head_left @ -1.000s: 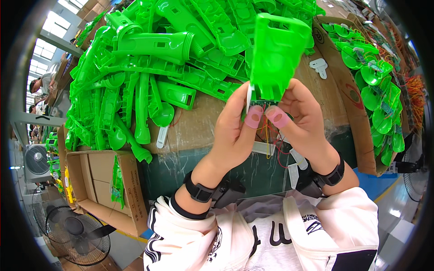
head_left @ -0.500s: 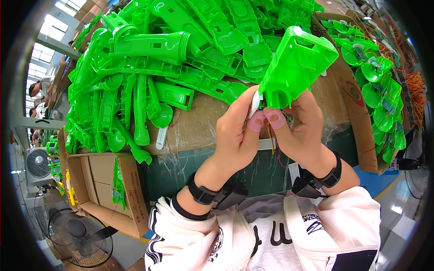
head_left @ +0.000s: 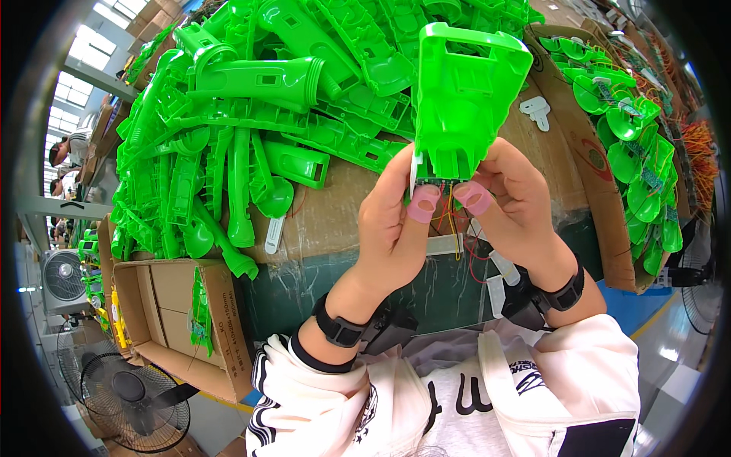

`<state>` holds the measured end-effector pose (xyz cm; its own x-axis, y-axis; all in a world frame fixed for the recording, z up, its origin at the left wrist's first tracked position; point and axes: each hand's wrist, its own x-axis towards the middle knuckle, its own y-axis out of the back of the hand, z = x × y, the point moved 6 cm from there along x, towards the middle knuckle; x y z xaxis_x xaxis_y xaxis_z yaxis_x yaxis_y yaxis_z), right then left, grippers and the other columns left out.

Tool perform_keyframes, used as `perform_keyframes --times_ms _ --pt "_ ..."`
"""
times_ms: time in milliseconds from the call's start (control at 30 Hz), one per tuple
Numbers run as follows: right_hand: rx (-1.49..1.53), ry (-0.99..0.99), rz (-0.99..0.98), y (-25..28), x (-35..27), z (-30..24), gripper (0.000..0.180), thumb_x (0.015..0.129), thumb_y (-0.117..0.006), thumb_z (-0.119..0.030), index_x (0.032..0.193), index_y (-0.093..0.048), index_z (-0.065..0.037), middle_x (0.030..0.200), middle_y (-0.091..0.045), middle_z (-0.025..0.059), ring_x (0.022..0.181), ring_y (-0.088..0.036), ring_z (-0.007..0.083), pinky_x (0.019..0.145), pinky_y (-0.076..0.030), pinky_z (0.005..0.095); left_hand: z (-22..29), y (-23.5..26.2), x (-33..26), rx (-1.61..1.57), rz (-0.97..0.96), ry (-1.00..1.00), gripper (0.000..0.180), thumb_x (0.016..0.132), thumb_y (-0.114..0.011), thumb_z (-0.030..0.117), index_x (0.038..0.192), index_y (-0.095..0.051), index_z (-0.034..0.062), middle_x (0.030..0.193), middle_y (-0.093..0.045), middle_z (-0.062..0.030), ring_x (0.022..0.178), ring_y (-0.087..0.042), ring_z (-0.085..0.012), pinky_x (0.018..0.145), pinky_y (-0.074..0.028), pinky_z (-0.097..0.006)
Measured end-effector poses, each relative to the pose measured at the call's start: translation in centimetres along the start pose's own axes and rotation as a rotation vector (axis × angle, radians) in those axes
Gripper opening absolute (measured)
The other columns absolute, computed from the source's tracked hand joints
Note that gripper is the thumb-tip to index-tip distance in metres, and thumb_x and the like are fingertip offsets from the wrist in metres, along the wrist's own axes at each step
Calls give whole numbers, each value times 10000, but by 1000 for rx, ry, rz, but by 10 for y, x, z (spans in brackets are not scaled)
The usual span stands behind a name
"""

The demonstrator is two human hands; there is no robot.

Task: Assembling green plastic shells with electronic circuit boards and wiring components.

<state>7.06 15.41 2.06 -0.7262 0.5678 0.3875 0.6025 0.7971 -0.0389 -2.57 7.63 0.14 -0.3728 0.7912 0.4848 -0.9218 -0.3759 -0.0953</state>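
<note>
Between my two hands stands a bright green plastic housing [head_left: 464,95], its wide end up and its narrow end at my thumbs. My left hand [head_left: 396,217] grips its lower left side, next to a white flat piece along the edge. My right hand [head_left: 512,206] closes on the lower right side. Both thumbs wear pink finger covers and press near a small circuit board at the narrow end. Thin red and yellow wires [head_left: 455,228] hang down from there. The fingers behind the housing are partly hidden.
A heap of green plastic shells [head_left: 251,99] covers the far left of the table. An open cardboard box [head_left: 171,305] stands at the near left. To the right, a cardboard tray [head_left: 601,175] bears green parts with boards and wires. A white flat piece [head_left: 535,112] lies beyond my right hand.
The housing has swung left and turned more upright, its inside facing me. Both hands moved with it, still holding on. The white piece beyond my right hand has come into view.
</note>
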Motion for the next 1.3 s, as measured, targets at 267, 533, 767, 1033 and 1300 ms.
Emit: perform_keyframes --times_ms 267,533,767,1033,1300 --pt "204 -86 -63 3 4 2 274 860 -481 -29 1123 -459 44 992 -578 97 928 -552 125 804 -447 248 12 5 11 -113 -121 46 523 855 -509 163 1288 -282 -23 1192 -460 -146 1091 -452 -187 923 -349 -324" --pt "508 -274 -285 -31 -7 13 455 863 -522 -113 1234 -303 33 1069 -537 115 1020 -509 144 851 -412 266 12 15 15 -427 -32 188 591 850 -441 465 1205 -343 2 1084 -506 -165 1029 -502 -255 880 -395 -373" --pt "182 -314 -544 -38 -14 13 481 809 -577 -76 1219 -342 16 902 -570 107 830 -535 122 780 -425 283 26 64 15 -588 352 -35 605 842 -380 556 1111 -393 14 876 -511 -123 792 -530 -225 677 -452 -332" --pt "151 -71 -160 -8 2 -3 510 739 -633 11 1195 -406 20 1008 -522 105 828 -560 128 692 -469 215 28 75 12 -495 501 -156 449 834 -357 312 1207 -314 65 1098 -415 -157 867 -468 -239 734 -429 -387" --pt "59 207 -182 -2 4 -15 250 677 -665 53 913 -596 5 899 -634 115 835 -578 138 690 -465 234 18 82 6 -553 558 -124 509 760 -365 208 1252 -296 99 1166 -390 -172 924 -461 -251 762 -433 -421"
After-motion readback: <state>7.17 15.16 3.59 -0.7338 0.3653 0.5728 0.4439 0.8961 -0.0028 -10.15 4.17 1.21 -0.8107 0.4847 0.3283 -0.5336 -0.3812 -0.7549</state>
